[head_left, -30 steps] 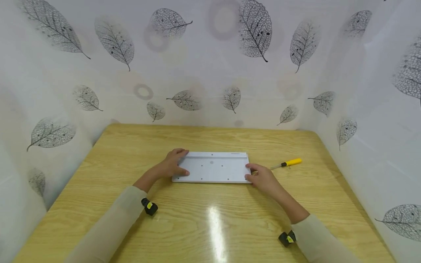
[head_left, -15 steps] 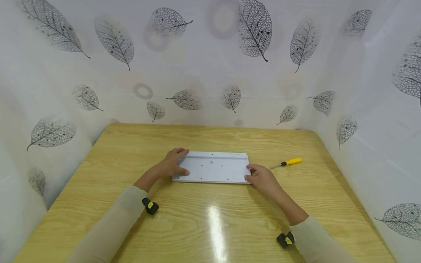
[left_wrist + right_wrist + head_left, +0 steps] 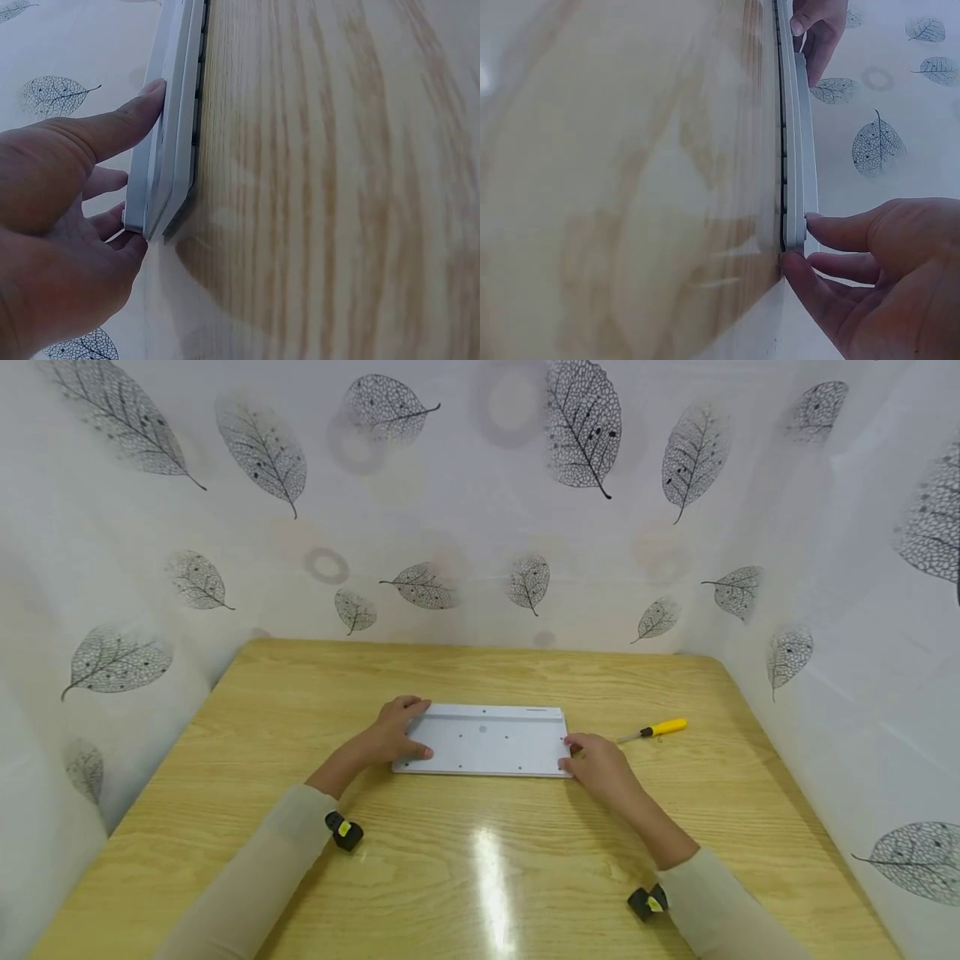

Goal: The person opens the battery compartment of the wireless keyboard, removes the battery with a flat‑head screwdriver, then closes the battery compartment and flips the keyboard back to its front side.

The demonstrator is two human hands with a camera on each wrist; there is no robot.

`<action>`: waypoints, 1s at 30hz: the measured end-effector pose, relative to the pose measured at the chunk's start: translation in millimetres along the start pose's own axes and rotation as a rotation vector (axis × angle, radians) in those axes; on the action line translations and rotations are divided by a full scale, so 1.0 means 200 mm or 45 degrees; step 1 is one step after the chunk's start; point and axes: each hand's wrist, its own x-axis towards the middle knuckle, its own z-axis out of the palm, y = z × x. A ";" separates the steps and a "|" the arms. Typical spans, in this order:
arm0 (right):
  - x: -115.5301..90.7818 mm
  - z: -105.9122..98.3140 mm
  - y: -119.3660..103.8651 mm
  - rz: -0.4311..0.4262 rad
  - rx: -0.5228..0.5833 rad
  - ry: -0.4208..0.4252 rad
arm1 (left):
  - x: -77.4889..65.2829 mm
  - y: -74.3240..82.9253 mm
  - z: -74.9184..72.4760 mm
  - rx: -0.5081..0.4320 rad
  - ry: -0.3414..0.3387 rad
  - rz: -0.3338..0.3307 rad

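Observation:
A white keyboard point(image 3: 487, 747) lies face down on the wooden table, its flat back with several small screws turned up. Dark keys show along its underside in both wrist views. At its left end my left hand point(image 3: 392, 732) grips it, thumb point(image 3: 131, 124) on the back and the other fingers at the far corner and end. My right hand point(image 3: 602, 767) holds the right end between thumb and fingers point(image 3: 840, 232), close to the near corner. Right of the keyboard lies a screwdriver point(image 3: 663, 729) with a yellow handle, untouched.
The wooden table point(image 3: 420, 877) reaches back to a pale curtain point(image 3: 465, 527) with a leaf print, which also hangs along both sides. Small black cameras point(image 3: 345, 832) are worn at the wrists.
My right wrist has shifted very slightly to the left. The keyboard, the screwdriver and both hands' holds look the same.

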 end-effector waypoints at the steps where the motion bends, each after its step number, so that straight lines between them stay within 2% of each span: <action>1: 0.00 0.00 0.00 -0.005 0.002 0.002 | 0.00 0.00 0.00 0.002 0.002 0.003; 9: 0.01 -0.01 0.02 0.001 0.022 -0.028 | -0.01 0.01 -0.01 0.007 -0.008 0.014; 12: 0.03 -0.01 0.03 0.029 0.073 -0.062 | -0.01 0.02 -0.01 0.009 -0.011 0.006; 18: 0.10 -0.02 0.06 0.040 0.189 -0.081 | 0.01 0.04 -0.01 0.024 0.061 -0.040; 24: 0.20 -0.01 0.09 0.022 0.199 -0.038 | 0.07 0.07 0.01 0.048 0.157 -0.019; 30: 0.28 0.00 0.11 0.051 0.314 -0.025 | 0.16 0.15 0.06 0.041 0.179 0.029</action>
